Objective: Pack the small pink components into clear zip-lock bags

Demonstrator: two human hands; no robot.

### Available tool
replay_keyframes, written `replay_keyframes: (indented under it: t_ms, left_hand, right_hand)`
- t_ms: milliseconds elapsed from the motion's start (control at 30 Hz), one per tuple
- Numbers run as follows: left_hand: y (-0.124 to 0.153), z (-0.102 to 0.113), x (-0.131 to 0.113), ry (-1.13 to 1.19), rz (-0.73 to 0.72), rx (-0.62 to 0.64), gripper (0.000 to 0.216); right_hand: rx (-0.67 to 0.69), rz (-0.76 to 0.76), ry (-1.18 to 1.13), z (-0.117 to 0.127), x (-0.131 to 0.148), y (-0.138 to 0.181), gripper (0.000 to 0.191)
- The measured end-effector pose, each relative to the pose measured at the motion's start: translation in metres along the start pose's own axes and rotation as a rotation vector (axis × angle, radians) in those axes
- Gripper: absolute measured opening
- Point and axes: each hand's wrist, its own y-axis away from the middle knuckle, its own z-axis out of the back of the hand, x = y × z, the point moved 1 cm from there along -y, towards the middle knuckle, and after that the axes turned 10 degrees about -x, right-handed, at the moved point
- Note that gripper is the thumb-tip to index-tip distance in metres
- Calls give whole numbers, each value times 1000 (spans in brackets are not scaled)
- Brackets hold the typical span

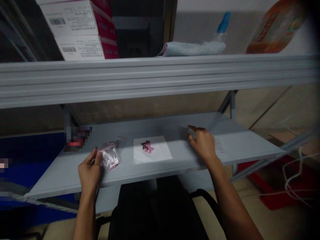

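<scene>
My left hand pinches the upper left edge of a clear zip bag, with small pink pieces gathered along its bottom. To the right of the bag, a white sheet of paper lies flat on the grey shelf, bearing a small pile of pink beads or pellets and several dark brown pieces. My right hand is right of the paper, low over the surface, its index finger stretched out and thumb apart. Just beyond its wrist side lies another clear bag, partly hidden.
Flat clear bags lie behind the held one. A blurred-out dark and red object sits at the shelf's left end. Above runs a grey upper shelf with boxes, a cloth, and a blue-topped bottle.
</scene>
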Motion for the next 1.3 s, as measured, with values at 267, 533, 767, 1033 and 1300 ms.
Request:
replay_keyframes:
  t_ms: [267, 533, 767, 1033, 1300]
  left_hand:
    - [8, -9, 6, -196, -457, -144, 54]
    - [41, 10, -55, 25, -536, -61, 20]
    - [102, -13, -99, 171, -618, 569, 40]
    - [52, -32, -44, 366, 49, 518, 41]
    - [49, -41, -26, 607, 121, 578, 34]
  right_hand:
    - [210, -92, 334, -13, -47, 6, 34]
    - [-55, 212, -195, 27, 10, 8, 32]
    - [318, 396, -882, 31, 125, 66, 15]
    - [174, 193, -811, -15, 107, 44, 20]
    - [228, 289, -675, -62, 102, 49, 17]
